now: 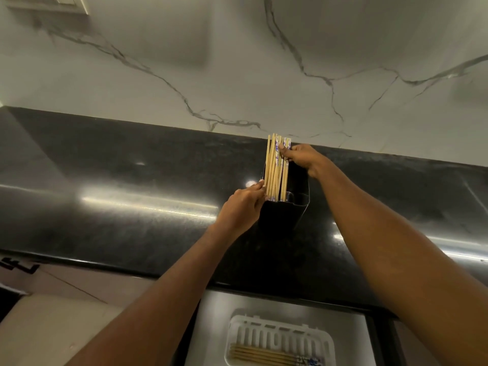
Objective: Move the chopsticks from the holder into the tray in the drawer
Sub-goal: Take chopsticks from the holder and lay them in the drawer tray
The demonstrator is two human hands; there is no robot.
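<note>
I saw a glossy black surface (132, 167) under a veined marble wall (211, 62), where the right hand (301, 158) pinched the chopsticks (276, 170) standing in the black holder (282, 215) that the left hand (241, 207) gripped, while the white tray (280, 328) in the drawer (216, 326) below held more, cut off at the frame's edge.

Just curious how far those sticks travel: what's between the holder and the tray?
In the head view, only bare black counter and its front edge lie between the holder and the tray, then a strip of drawer floor.
</note>
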